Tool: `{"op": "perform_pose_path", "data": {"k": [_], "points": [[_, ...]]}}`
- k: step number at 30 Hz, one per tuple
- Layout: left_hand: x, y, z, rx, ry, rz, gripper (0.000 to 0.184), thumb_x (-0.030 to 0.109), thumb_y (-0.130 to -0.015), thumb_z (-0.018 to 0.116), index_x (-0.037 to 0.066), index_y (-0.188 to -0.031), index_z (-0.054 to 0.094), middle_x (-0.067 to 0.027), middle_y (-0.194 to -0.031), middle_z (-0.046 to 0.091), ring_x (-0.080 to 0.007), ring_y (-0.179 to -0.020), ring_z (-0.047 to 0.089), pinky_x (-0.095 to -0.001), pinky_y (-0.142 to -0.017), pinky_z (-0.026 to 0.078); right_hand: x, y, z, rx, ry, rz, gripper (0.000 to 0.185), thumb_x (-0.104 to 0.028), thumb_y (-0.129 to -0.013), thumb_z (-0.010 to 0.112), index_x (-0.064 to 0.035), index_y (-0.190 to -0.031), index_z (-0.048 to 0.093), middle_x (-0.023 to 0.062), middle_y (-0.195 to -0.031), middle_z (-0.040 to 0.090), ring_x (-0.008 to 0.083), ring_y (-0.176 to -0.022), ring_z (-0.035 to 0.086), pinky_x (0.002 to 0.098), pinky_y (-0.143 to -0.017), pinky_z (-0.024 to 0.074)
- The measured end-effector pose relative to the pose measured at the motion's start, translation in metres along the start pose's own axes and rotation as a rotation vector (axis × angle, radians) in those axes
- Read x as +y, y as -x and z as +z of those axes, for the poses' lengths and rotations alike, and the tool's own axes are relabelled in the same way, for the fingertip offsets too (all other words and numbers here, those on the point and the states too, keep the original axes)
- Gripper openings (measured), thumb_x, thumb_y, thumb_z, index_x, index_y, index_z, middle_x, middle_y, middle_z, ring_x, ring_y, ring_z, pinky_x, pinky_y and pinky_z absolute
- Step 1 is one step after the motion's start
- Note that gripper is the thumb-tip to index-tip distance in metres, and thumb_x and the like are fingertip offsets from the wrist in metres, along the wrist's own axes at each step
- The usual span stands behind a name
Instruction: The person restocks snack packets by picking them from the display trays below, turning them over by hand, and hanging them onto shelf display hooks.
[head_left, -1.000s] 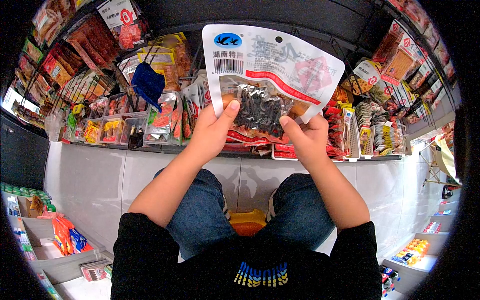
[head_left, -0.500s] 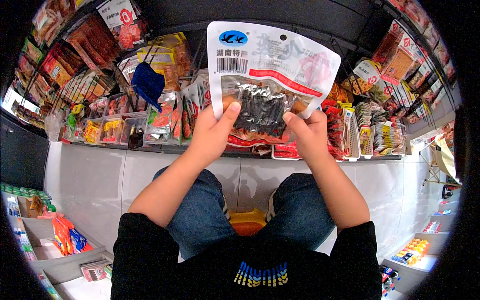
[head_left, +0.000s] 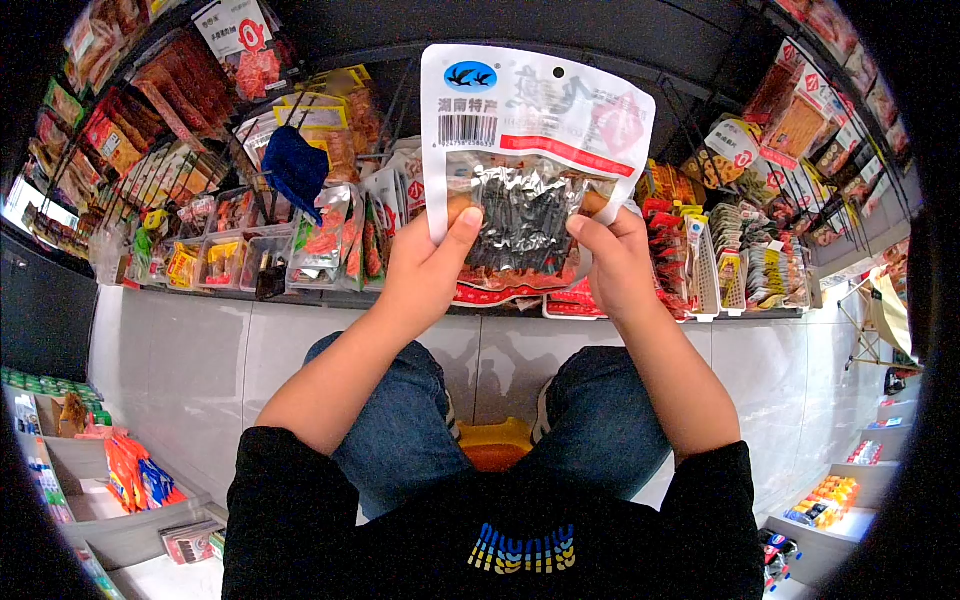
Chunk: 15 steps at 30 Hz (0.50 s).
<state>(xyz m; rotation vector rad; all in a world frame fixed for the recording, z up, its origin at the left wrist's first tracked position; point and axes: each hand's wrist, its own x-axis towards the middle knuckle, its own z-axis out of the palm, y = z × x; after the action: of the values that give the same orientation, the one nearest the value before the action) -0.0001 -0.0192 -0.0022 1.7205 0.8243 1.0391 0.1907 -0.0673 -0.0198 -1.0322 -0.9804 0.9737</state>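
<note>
Upright before me is a white snack packet [head_left: 530, 220] with a clear window showing dark, shiny contents. A blue oval logo with birds and a barcode are at its upper left, a red strip runs across the middle, and a small hang hole is at the top. My left hand [head_left: 435, 255] pinches its left edge, thumb on the front and fingers behind. My right hand [head_left: 615, 255] grips the right edge the same way. Both hands' fingertips are hidden behind the packet.
Packed trays [head_left: 222, 262] line the low shelf ahead, with white baskets [head_left: 705, 270] to the right. Packets hang on racks [head_left: 185, 90] at both sides. A blue object [head_left: 296, 170] hangs at left. Below me is a yellow stool [head_left: 495, 440] on the tiled floor [head_left: 170, 370].
The packet's right side has come slightly inward and its shape has shifted, so the window reflections differ. Both hands keep their hold, the right one barely shifted.
</note>
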Motion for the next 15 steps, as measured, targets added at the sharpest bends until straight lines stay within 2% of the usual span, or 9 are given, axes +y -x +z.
{"op": "perform_pose_path", "data": {"k": [4,6,9,10,12,13,15], "points": [[0.002,-0.001,0.001,0.029,-0.009,0.030,0.030,0.027,-0.089,0.046,0.000,-0.093,0.058,0.0007,-0.072,0.053,-0.0062,-0.067,0.045,-0.0230,-0.061,0.039,0.000,0.001,0.004,0.006,-0.014,-0.002,0.019,-0.010,-0.076,0.060,0.0000,-0.093,0.061,0.0011,-0.073,0.059,0.0060,-0.056,0.050,0.0201,-0.047,0.0396],[-0.008,-0.003,-0.001,0.035,-0.027,-0.135,0.030,0.029,-0.089,0.047,0.002,-0.089,0.059,0.0034,-0.065,0.049,-0.0045,-0.061,0.041,-0.0218,-0.055,0.035,-0.002,0.001,0.012,0.060,-0.009,-0.120,0.018,-0.009,-0.077,0.060,0.0002,-0.093,0.061,0.0002,-0.073,0.059,0.0049,-0.057,0.050,0.0201,-0.047,0.0392],[-0.018,-0.005,0.000,0.054,0.077,-0.140,0.030,0.030,-0.088,0.047,0.003,-0.086,0.059,0.0056,-0.061,0.046,-0.0034,-0.057,0.037,-0.0211,-0.051,0.032,-0.009,0.006,0.009,0.013,0.119,-0.001,0.018,-0.009,-0.078,0.059,0.0006,-0.094,0.060,-0.0007,-0.072,0.058,0.0039,-0.056,0.049,0.0202,-0.048,0.0393],[-0.017,-0.005,0.000,0.053,0.077,-0.139,0.030,0.030,-0.088,0.047,0.003,-0.086,0.059,0.0056,-0.061,0.046,-0.0034,-0.057,0.037,-0.0211,-0.051,0.032,-0.008,0.006,0.010,0.014,0.118,-0.001,0.018,-0.009,-0.078,0.059,0.0006,-0.094,0.060,-0.0007,-0.072,0.058,0.0039,-0.056,0.049,0.0202,-0.048,0.0393],[-0.016,-0.005,0.001,0.058,0.117,-0.111,0.030,0.030,-0.089,0.047,0.002,-0.086,0.058,0.0050,-0.065,0.048,-0.0040,-0.061,0.040,-0.0216,-0.054,0.034,-0.005,0.006,0.012,-0.006,0.122,-0.202,0.019,-0.010,-0.079,0.060,0.0008,-0.094,0.060,-0.0008,-0.069,0.057,0.0035,-0.051,0.047,0.0200,-0.045,0.0386],[-0.016,-0.005,0.001,0.058,0.117,-0.111,0.030,0.030,-0.089,0.047,0.002,-0.086,0.058,0.0050,-0.065,0.048,-0.0040,-0.061,0.040,-0.0216,-0.054,0.034,-0.007,0.007,0.012,-0.006,0.122,-0.202,0.019,-0.010,-0.079,0.060,0.0008,-0.094,0.060,-0.0008,-0.069,0.057,0.0035,-0.051,0.047,0.0200,-0.045,0.0386],[-0.016,-0.006,0.001,0.048,0.178,-0.108,0.031,0.029,-0.089,0.047,0.001,-0.090,0.057,0.0030,-0.073,0.052,-0.0049,-0.068,0.044,-0.0220,-0.061,0.038,-0.014,0.010,0.010,-0.036,0.177,-0.046,0.020,-0.011,-0.079,0.060,0.0007,-0.096,0.060,-0.0006,-0.066,0.056,0.0033,-0.048,0.046,0.0194,-0.041,0.0372]]}}
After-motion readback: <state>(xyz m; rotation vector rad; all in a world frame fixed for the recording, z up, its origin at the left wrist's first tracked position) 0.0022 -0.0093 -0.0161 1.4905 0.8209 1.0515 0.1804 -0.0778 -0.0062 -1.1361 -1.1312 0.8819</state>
